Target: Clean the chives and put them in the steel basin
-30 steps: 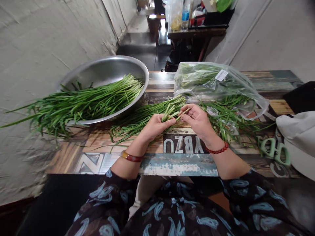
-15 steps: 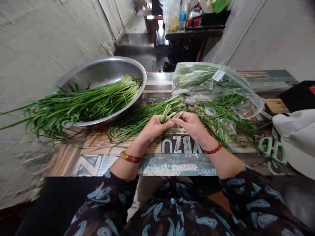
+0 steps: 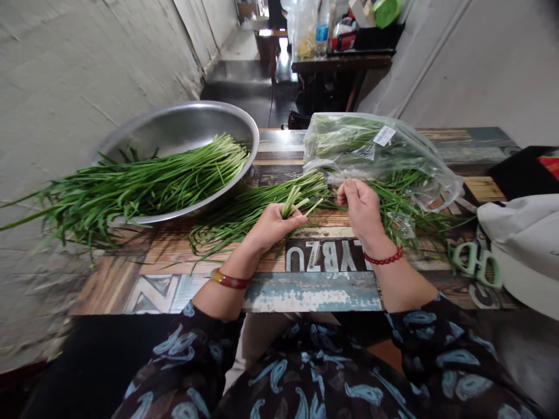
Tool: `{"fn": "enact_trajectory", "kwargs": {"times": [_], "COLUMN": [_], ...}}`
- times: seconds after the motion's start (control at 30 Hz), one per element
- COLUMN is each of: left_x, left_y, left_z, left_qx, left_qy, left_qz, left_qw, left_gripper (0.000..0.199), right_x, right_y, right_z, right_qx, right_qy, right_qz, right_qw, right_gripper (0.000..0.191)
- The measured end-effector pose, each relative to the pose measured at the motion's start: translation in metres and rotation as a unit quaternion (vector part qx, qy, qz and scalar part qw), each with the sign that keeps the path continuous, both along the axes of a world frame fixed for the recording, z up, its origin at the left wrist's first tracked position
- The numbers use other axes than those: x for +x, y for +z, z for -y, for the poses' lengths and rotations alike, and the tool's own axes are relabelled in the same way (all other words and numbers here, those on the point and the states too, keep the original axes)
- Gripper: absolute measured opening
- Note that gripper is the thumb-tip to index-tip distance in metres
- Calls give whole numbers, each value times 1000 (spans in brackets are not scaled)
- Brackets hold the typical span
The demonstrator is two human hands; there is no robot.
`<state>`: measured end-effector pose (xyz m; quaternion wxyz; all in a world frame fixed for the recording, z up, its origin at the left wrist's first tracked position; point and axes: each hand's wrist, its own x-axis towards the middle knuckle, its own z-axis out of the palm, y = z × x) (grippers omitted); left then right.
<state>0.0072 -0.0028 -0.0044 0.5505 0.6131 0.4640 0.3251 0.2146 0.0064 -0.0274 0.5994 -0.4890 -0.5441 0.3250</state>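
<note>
My left hand (image 3: 277, 224) is closed around a small bunch of garlic chives (image 3: 293, 201), their pale cut ends pointing up and to the right. One stalk sticks out apart from the others, past my thumb. My right hand (image 3: 360, 206) hovers over the table to the right, fingers curled in a pinch; whatever may be between them is too small to make out. Behind my left hand lies a pile of chives (image 3: 262, 203) on the table. Loose trimmings and stalks (image 3: 393, 215) are scattered beside my right hand.
A large steel basin (image 3: 183, 125) heaped with chives stands at the left. A clear plastic bag (image 3: 375, 145) of greens lies at the back. Green-handled scissors (image 3: 476, 262) and a pale cap (image 3: 519, 244) are at the right. The wooden table's front edge (image 3: 314, 311) runs before me.
My right hand has drawn away from my left, moving right and slightly up toward the loose trimmings. My left hand keeps its hold on the bunch in nearly the same place.
</note>
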Motion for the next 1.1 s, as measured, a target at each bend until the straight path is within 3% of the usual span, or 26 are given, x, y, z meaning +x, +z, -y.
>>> {"fn": "enact_trajectory", "kwargs": {"times": [0.07, 0.17, 0.27, 0.47, 0.63, 0.73, 0.87, 1.0, 1.1], "left_x": [0, 0, -2, -4, -3, -4, -6, -4, -2], "left_y": [1, 3, 5, 7, 7, 5, 2, 3, 2], "left_z": [0, 0, 0, 0, 1, 0, -1, 0, 0], "left_qx": [-4, -14, -23, -48, -52, -57, -55, -42, -13], "left_qy": [-1, -4, -15, -30, -26, -27, -37, -23, -11], "left_qz": [8, 31, 41, 49, 48, 48, 50, 35, 27], "left_qw": [1000, 999, 999, 997, 997, 997, 997, 998, 999], "left_gripper": [33, 33, 34, 41, 42, 42, 43, 40, 36], "right_x": [0, -3, -4, -8, -20, -16, -1, -2, -12], "right_y": [9, 16, 17, 9, -5, -7, -1, 2, 1], "right_z": [4, 8, 7, 7, 6, 2, 0, 4, 8], "right_qx": [59, 128, 137, 80, -55, -78, -53, -69, -99], "right_qy": [27, 77, 110, 125, 113, 62, 25, 79, 103], "right_qz": [95, 204, 249, 169, -23, -109, -59, 36, 41], "right_qw": [993, 968, 952, 974, 992, 989, 997, 994, 989], "right_gripper": [37, 16, 7, 18, 30, 36, 44, 44, 37]}}
